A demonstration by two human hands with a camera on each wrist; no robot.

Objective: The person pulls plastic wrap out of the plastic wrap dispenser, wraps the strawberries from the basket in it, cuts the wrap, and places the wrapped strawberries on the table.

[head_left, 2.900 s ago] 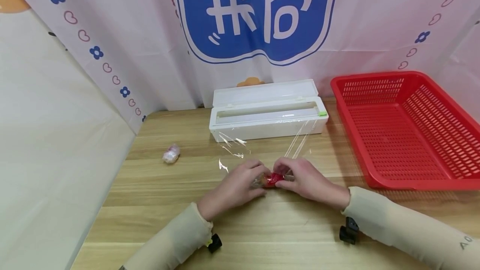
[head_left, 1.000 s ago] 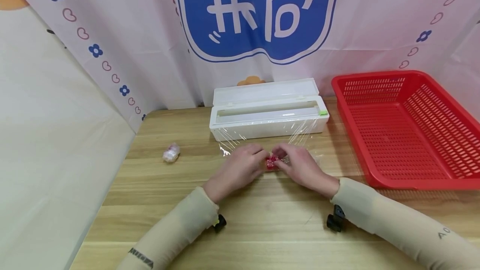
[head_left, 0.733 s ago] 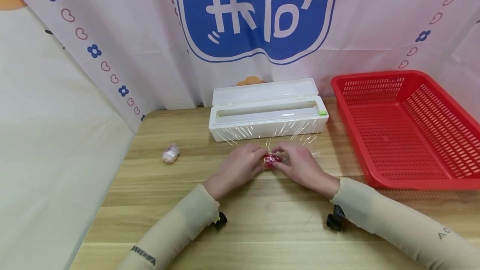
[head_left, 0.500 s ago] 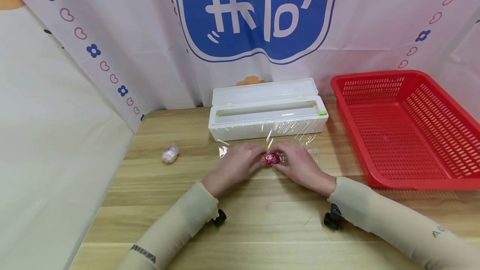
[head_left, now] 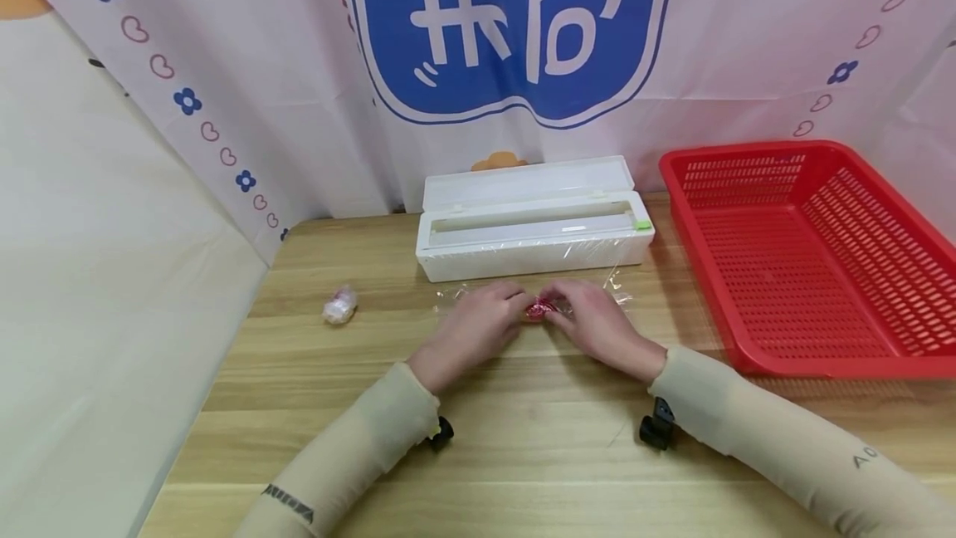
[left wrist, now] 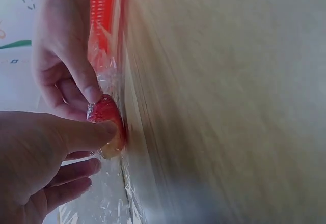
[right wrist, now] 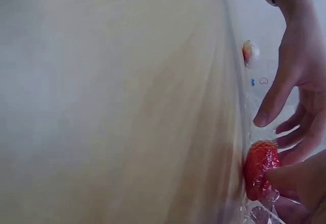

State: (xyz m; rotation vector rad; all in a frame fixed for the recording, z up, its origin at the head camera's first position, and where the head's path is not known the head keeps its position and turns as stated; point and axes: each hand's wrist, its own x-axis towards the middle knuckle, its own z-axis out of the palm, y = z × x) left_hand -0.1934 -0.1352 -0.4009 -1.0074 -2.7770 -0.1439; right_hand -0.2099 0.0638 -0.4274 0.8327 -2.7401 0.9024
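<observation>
A red and yellowish item wrapped in clear film lies on the table between both hands. My left hand has its thumb against the item's yellowish end. In the right wrist view that thumb stands a little off it, the other fingers behind. My right hand holds the red end between thumb and fingers. Clear film spreads around the item and towards the white box. What the far fingertips touch is partly hidden.
A small wrapped item lies on the table's left part. The white box stands behind the hands with its lid raised. On the right is a red basket. A printed curtain hangs behind the table.
Both hands and the item have moved away from the table's front, nearer the white box, since the earliest frame. The film shows fewer bright creases in front of the box.
</observation>
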